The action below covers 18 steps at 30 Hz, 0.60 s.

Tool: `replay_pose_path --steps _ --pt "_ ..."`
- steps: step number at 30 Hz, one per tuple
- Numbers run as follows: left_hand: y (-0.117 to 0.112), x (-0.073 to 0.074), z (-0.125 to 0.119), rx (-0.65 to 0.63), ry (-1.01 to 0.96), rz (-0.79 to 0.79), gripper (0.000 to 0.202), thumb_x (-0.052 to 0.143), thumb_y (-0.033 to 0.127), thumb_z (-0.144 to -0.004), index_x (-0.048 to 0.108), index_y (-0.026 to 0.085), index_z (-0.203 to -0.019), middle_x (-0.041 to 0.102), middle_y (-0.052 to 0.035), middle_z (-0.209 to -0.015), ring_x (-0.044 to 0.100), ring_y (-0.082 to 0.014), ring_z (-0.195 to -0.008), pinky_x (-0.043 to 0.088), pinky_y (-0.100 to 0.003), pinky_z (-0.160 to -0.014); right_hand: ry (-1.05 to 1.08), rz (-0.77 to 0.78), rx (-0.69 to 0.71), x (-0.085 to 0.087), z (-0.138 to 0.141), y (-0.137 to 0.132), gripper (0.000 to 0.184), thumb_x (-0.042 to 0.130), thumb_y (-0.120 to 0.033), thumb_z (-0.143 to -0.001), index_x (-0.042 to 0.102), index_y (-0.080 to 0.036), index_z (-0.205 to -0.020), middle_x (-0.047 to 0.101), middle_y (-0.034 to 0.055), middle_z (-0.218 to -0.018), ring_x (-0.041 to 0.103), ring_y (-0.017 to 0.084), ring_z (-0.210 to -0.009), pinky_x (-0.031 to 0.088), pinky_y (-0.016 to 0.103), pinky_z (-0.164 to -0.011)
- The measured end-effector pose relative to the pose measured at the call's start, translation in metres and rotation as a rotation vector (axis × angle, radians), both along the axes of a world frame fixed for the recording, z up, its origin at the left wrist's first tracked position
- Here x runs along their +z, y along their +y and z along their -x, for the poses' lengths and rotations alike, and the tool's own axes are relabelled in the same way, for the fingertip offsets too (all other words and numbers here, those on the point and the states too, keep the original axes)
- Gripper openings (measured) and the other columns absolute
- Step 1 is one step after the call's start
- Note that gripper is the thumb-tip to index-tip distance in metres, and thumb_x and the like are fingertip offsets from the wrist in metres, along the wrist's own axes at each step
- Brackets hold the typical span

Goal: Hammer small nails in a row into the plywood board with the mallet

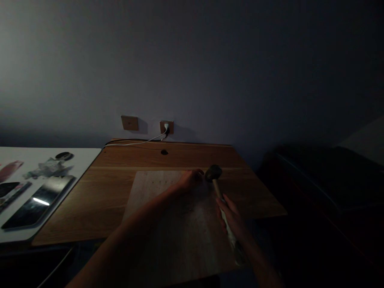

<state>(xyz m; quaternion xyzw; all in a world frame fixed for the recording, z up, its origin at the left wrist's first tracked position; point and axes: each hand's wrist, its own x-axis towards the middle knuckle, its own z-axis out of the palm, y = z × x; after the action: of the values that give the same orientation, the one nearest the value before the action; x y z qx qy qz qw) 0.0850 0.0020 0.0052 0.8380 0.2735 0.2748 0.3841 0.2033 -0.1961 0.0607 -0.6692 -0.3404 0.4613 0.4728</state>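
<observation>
A pale wooden board (180, 240) lies on the desk, with a row of several small dark nails or holes near its far edge. At the right end of that row is my left hand (189, 180), its fingers curled together at the board. Whatever they pinch is too small and dark to make out. My right hand (229, 214) is wrapped round the light handle of a hammer (213, 173). The hammer's dark, bulky head hangs just right of my left fingertips, apart from them. A few tiny dark pieces (190, 209) lie mid-board.
The brown wooden desk (102, 200) backs onto a wall with a socket (167, 127), a plug and cables. On a white table (87, 156) at left lie a dark glossy tablet-like device (39, 202), a crumpled plastic bag (49, 167) and a round dark item (64, 156). The right side is very dark.
</observation>
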Motion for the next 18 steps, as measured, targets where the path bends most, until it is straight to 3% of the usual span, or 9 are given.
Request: replay_pose_path --steps 9,18 --pt "-0.001 0.0 -0.001 0.013 0.016 -0.001 0.041 0.065 0.009 -0.072 0.066 0.015 -0.112 0.076 -0.0039 -0.091 0.07 -0.0193 -0.082 0.05 -0.025 -0.071 -0.1 0.001 0.054 -0.015 0.0 0.008 0.051 0.056 -0.061 -0.08 0.054 -0.023 -0.113 0.043 -0.0111 -0.052 0.038 0.009 -0.035 0.03 0.02 -0.032" --pt "0.004 -0.008 -0.002 -0.012 -0.011 -0.02 0.043 0.066 0.007 -0.07 0.066 0.013 -0.112 0.076 -0.0063 -0.093 0.07 -0.0199 -0.083 0.051 -0.026 -0.073 -0.114 -0.009 0.032 -0.017 0.0 0.003 0.054 0.056 -0.06 -0.081 0.055 -0.023 -0.12 0.045 -0.0097 -0.054 0.038 0.009 -0.036 0.031 0.02 -0.033"
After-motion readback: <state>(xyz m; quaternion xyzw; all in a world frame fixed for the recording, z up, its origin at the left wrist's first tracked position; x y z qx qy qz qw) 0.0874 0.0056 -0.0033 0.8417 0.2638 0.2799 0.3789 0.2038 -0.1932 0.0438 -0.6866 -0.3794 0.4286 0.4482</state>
